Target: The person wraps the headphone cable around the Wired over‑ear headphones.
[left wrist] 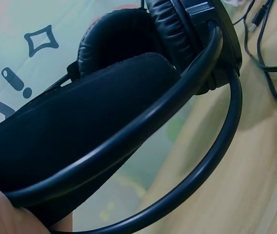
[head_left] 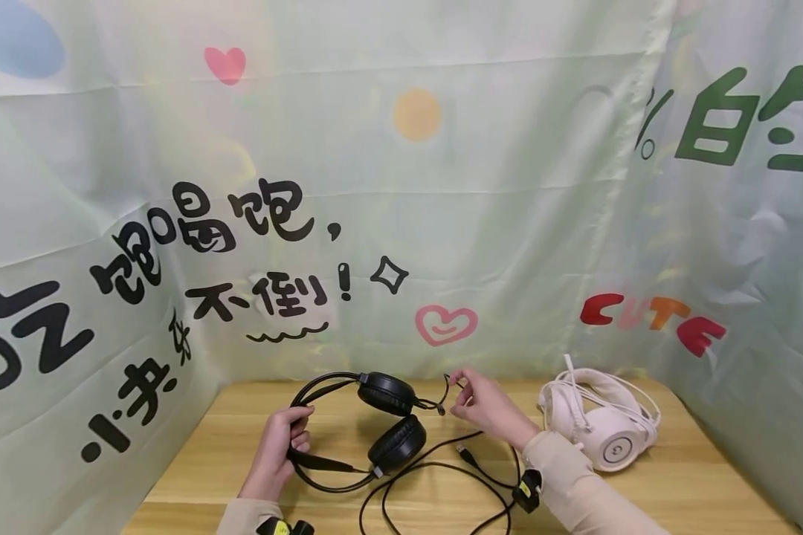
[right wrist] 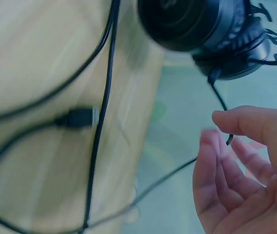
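A pair of black headphones (head_left: 397,443) is tilted up on its side over the wooden table, both ear cups to the right. My left hand (head_left: 282,446) grips its headband, thumb over the padded strap (left wrist: 94,112). Beside the upper ear cup is my right hand (head_left: 488,407), fingers bent around a thin black cable (right wrist: 219,97) that leaves that cup. In the right wrist view a small gap shows between the thumb tip and the fingertips (right wrist: 208,139), with the cable crossing there. Part of the cable is hidden behind the fingers.
More black cable (head_left: 435,464) loops over the wooden table (head_left: 241,423) in front of the hands, its USB plug (head_left: 467,455) lying among the loops. White headphones (head_left: 609,423) with their cable wrapped around them stand at the right. A printed cloth (head_left: 508,223) hangs behind and at both sides.
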The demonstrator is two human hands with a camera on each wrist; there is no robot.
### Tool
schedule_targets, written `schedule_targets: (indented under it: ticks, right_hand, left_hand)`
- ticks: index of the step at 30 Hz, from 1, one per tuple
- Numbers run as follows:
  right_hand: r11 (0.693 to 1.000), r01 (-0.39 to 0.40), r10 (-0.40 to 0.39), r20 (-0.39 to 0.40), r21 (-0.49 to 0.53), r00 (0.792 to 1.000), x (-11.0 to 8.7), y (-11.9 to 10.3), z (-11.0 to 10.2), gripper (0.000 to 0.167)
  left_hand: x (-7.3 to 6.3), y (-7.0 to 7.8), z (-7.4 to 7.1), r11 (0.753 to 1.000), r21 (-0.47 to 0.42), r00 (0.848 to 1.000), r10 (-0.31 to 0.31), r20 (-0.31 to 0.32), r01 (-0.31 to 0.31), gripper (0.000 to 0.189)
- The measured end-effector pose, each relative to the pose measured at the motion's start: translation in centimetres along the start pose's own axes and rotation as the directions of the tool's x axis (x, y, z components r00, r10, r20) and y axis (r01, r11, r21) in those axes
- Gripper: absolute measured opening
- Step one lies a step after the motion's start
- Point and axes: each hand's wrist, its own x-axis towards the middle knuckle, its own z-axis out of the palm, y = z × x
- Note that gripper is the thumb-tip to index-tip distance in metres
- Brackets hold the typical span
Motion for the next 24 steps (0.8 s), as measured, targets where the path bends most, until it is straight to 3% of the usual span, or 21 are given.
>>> schedule_targets:
  ticks: [3, 5, 9, 11, 13, 15, 20, 24]
  right_hand:
    - [0.985, 0.02, -0.028, -0.047, -0.169, 0.999, 0.4, -0.1, -0.2, 0.05]
    - [0.959, 0.038, -0.059, -0.068, -0.283, 0.996, 0.5, 0.0, -0.3, 0.042]
    - [0.859, 0.135, -0.201, -0.081, -0.493, 0.976, 0.7, 0.4, -0.5, 0.015]
    - [0.809, 0.196, -0.274, -0.06, -0.554, 0.96, 0.8, 0.6, -0.7, 0.013]
    - [0.779, 0.252, -0.326, -0.026, -0.574, 0.945, 0.9, 0.9, -1.1, 0.015]
    - [0.796, 0.288, -0.33, 0.018, -0.533, 0.944, 1.1, 1.0, -1.6, 0.015]
    - [0.914, 0.253, -0.23, 0.109, -0.317, 0.967, 1.6, 1.0, -2.8, 0.019]
    - [0.947, 0.221, -0.196, 0.126, -0.235, 0.973, 2.0, 0.4, -3.4, 0.021]
  left_hand:
    - [-0.1, 0.1, 0.1, 1.0, -0.003, 1.0, 0.0, -0.002, 0.0, 0.032]
    - [-0.2, 0.1, 0.1, 1.0, -0.006, 1.0, 0.002, -0.003, -0.002, 0.031]
    - [-0.3, 0.2, 0.1, 1.0, -0.007, 1.0, 0.009, 0.002, -0.009, 0.03]
    - [-0.2, 0.2, 0.0, 1.0, -0.007, 1.0, 0.014, 0.006, -0.014, 0.029]
    - [-0.1, 0.3, -0.1, 1.0, -0.012, 1.0, 0.017, 0.004, -0.017, 0.03]
    - [-0.1, 0.4, -0.2, 1.0, -0.015, 1.0, 0.021, -0.005, -0.021, 0.03]
    - [0.0, 0.7, -0.5, 0.999, -0.007, 0.999, 0.033, -0.032, -0.033, 0.03]
    - [0.0, 0.9, -0.7, 0.999, -0.017, 0.998, 0.046, -0.042, -0.047, 0.029]
